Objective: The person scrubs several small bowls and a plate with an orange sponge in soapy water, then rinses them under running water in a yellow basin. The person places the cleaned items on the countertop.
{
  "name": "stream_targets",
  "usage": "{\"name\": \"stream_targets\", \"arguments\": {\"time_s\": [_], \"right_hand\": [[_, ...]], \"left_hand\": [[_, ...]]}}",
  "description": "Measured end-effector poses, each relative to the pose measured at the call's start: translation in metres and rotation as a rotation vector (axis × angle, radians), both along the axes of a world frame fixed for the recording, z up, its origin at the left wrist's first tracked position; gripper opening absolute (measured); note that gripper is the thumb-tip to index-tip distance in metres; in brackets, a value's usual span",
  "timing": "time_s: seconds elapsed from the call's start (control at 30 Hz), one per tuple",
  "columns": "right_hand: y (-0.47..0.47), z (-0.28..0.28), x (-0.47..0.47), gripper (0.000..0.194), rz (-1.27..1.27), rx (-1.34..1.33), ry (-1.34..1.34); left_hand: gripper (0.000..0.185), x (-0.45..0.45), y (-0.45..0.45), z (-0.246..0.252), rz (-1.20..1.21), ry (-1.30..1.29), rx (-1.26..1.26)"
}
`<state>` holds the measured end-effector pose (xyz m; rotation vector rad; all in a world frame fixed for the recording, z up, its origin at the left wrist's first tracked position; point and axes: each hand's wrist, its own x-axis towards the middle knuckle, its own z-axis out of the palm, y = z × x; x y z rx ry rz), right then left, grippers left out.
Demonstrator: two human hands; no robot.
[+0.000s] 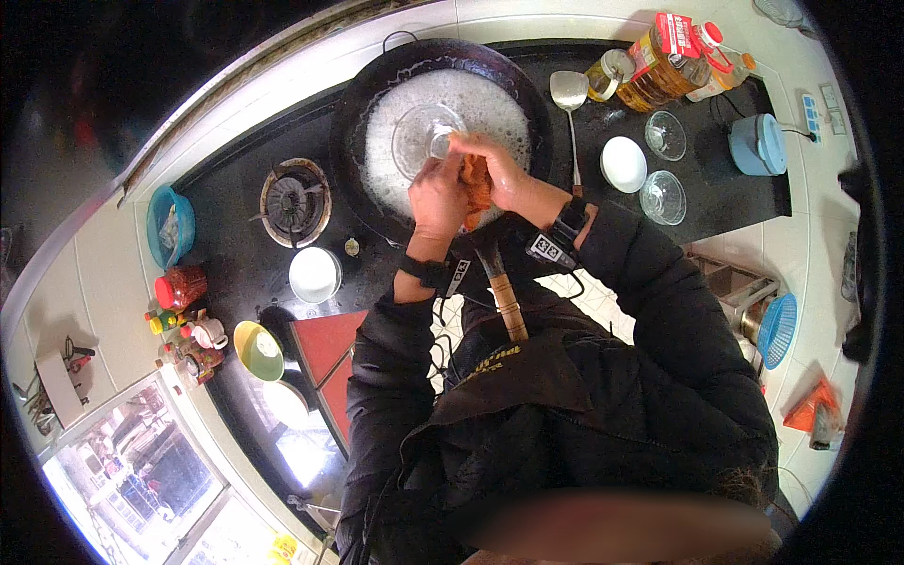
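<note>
My left hand [439, 194] and my right hand [503, 169] are close together over the near part of a large black wok [537, 120]. Between them both hands grip a bunched orange-brown cloth [477, 185], its lower end hanging toward the wok's near rim. White foamy water [487, 95] fills much of the wok. A clear glass bowl [409, 145] sits amid the foam, just beyond my fingers. Whether any fingertip touches the bowl is hidden. The wok's wooden handle [507, 300] points back toward my body.
A metal wok spatula [569, 92] lies right of the wok, near a white bowl [623, 164], glass bowls [664, 198] and an oil jug [660, 70]. At left are a gas burner [291, 201], stacked white bowls [314, 275], a blue basin [169, 226] and a yellow-green bowl [258, 351].
</note>
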<state>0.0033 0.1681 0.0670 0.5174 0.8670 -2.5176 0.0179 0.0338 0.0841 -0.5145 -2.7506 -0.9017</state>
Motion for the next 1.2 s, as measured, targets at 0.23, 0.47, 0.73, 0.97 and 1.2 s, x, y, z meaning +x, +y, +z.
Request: {"name": "stream_targets", "arguments": {"time_s": [0.23, 0.47, 0.73, 0.97, 1.2], "right_hand": [[0.021, -0.024, -0.03, 0.034, 0.3, 1.176, 0.124], [0.034, 0.006, -0.057, 0.04, 0.175, 2.016, 0.79], [0.02, -0.005, -0.061, 0.044, 0.215, 2.071, 0.772], [0.015, -0.06, -0.054, 0.046, 0.281, 1.158, 0.054], [-0.001, -0.032, -0.021, 0.044, 0.198, 0.45, -0.038]], "left_hand": [[0.04, 0.001, -0.002, -0.018, -0.208, -0.048, -0.125], [0.055, 0.006, -0.034, -0.042, -0.1, -0.112, -0.074], [0.064, -0.006, -0.068, -0.076, 0.241, -0.496, 0.371], [0.067, -0.017, -0.049, -0.065, 0.377, -0.809, 0.916], [0.053, -0.02, -0.041, -0.021, 0.425, -0.609, 0.802]]}}
